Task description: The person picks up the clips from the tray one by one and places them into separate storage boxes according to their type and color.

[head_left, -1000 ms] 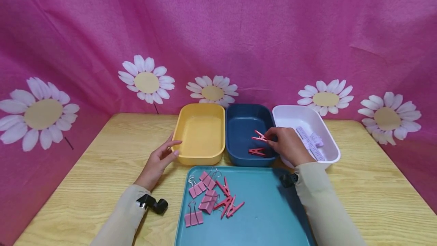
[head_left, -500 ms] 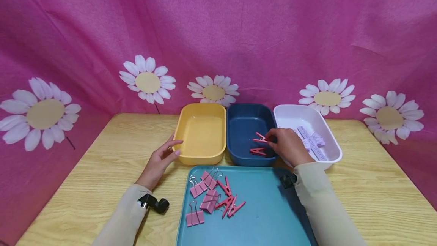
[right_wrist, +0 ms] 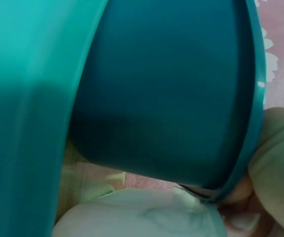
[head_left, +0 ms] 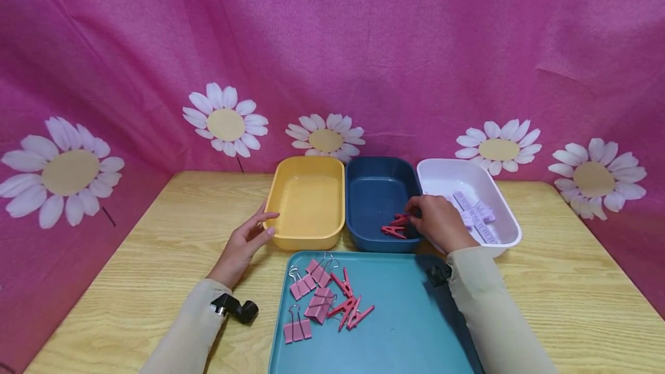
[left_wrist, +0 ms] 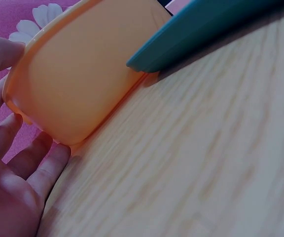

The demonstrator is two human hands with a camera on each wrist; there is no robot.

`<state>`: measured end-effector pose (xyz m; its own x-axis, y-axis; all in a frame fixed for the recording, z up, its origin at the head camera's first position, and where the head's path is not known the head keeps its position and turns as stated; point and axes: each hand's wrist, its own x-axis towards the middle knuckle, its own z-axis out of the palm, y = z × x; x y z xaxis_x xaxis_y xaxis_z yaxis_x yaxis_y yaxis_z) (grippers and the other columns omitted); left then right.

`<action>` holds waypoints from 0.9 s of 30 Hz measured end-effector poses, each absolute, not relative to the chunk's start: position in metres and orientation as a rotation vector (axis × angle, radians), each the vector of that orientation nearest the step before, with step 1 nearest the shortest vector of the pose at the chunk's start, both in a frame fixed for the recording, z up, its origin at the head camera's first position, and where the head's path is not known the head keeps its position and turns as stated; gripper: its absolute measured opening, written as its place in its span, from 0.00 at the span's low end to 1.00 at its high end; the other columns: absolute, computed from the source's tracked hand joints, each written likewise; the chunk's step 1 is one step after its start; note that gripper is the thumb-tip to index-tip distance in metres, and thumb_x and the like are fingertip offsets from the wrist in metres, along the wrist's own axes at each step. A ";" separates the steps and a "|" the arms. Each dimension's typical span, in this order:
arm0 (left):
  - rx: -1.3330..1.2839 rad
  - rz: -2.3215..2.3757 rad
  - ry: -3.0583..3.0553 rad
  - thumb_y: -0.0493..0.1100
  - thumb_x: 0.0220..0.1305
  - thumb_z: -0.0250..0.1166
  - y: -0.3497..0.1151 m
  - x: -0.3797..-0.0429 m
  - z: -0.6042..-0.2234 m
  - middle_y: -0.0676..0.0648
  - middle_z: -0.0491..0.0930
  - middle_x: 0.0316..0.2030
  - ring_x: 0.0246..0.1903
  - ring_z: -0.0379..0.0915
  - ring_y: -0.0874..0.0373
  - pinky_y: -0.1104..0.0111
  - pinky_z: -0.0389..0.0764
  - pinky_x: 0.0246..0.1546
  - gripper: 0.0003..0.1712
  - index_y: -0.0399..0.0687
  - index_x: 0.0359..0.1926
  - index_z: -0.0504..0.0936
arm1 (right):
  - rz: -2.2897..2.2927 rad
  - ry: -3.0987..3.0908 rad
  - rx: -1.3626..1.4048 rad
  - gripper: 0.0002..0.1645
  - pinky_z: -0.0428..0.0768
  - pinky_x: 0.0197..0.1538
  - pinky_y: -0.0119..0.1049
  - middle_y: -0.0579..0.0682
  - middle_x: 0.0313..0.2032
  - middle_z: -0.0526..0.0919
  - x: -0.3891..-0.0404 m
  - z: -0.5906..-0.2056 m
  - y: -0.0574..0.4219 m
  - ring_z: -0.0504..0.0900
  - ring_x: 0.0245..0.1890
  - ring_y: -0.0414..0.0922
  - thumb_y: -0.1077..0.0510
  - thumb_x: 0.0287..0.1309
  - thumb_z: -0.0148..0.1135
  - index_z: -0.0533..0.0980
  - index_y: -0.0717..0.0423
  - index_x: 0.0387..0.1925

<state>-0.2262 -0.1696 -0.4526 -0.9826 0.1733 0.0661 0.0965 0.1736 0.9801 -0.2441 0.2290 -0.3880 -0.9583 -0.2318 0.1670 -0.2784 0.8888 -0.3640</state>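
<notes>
1. Two red clips [head_left: 393, 231] in blue bin [head_left: 375, 192], toward its near end.
2. Right hand [head_left: 441, 222]: over blue bin's right edge, fingertips at upper clip [head_left: 399, 220]; can't tell if pinching or let go.
3. Left hand [head_left: 241, 248]: fingers loose, touching rim of yellow bin [head_left: 306, 201].
4. Teal tray [head_left: 410, 310]: pink binder clips [head_left: 319, 306], more red clips [head_left: 358, 318].
5. Purple pieces [head_left: 475, 216] in lilac bin [head_left: 457, 178].

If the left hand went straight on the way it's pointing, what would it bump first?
Most likely the yellow bin, at its left side. The left hand reaches its rim and seems to touch it, though depth is unclear.
</notes>
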 end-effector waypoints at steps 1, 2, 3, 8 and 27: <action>0.272 1.962 2.359 0.55 0.66 0.62 -0.170 -0.226 -0.452 0.64 0.49 0.73 0.73 0.41 0.59 0.56 0.50 0.71 0.25 0.57 0.62 0.74 | 0.592 -2.935 0.404 0.13 0.80 0.45 0.51 0.57 0.38 0.85 -0.244 -0.388 0.229 0.79 0.36 0.52 0.65 0.53 0.69 0.83 0.60 0.43; 0.272 1.961 2.359 0.55 0.66 0.61 -0.169 -0.226 -0.452 0.64 0.49 0.73 0.73 0.41 0.59 0.56 0.50 0.71 0.25 0.57 0.62 0.74 | 0.595 -2.935 0.405 0.13 0.80 0.45 0.51 0.58 0.38 0.85 -0.244 -0.388 0.229 0.79 0.36 0.53 0.65 0.53 0.69 0.83 0.60 0.43; 0.269 1.958 2.361 0.55 0.66 0.61 -0.169 -0.225 -0.452 0.64 0.49 0.73 0.73 0.41 0.59 0.56 0.51 0.71 0.25 0.57 0.62 0.74 | 0.597 -2.936 0.405 0.13 0.80 0.45 0.51 0.58 0.39 0.85 -0.244 -0.388 0.230 0.79 0.37 0.53 0.65 0.54 0.68 0.83 0.60 0.43; 0.262 1.950 2.368 0.55 0.66 0.61 -0.170 -0.224 -0.451 0.63 0.49 0.73 0.73 0.41 0.58 0.56 0.51 0.71 0.25 0.57 0.62 0.74 | 0.603 -2.945 0.401 0.13 0.80 0.46 0.52 0.58 0.39 0.84 -0.243 -0.388 0.230 0.79 0.38 0.53 0.64 0.54 0.68 0.83 0.61 0.44; 0.246 1.951 2.380 0.57 0.65 0.62 -0.168 -0.225 -0.450 0.64 0.49 0.73 0.73 0.41 0.58 0.54 0.50 0.71 0.26 0.58 0.62 0.74 | 0.675 -2.930 0.472 0.16 0.83 0.44 0.49 0.58 0.42 0.84 -0.235 -0.375 0.233 0.80 0.39 0.52 0.63 0.55 0.69 0.82 0.60 0.47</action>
